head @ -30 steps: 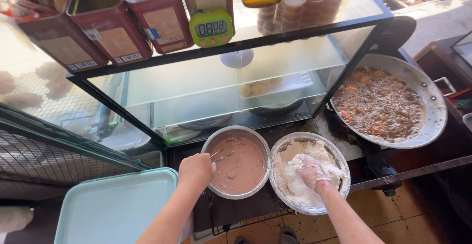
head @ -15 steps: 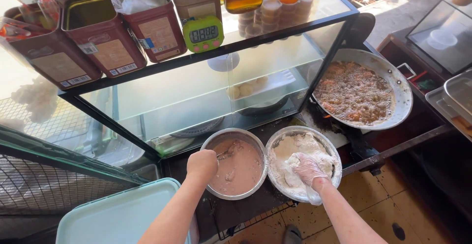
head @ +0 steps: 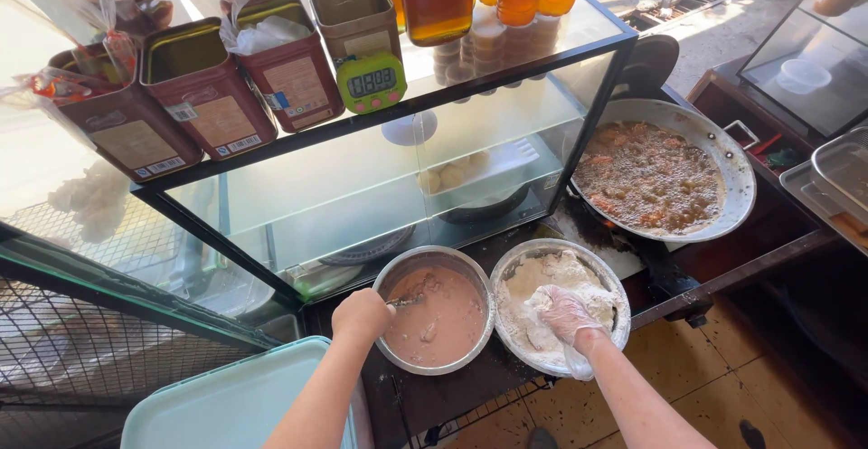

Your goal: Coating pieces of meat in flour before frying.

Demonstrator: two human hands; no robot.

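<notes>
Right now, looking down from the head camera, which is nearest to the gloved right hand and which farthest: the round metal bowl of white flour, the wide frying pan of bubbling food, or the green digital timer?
1. Round metal bowl of white flour: the right hand rests in it.
2. Wide frying pan of bubbling food: up and to the right.
3. Green digital timer: farthest, on the glass case's top.

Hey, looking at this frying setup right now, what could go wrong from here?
1. The wide pan of bubbling oil sits close beside the flour bowl; the gloved right hand might catch a splash.
2. The batter bowl sits near the counter's front edge; the left hand, stirring with a utensil, might tip it.
3. Flour is caked on the glove, so pieces may slip from its grip.
</notes>
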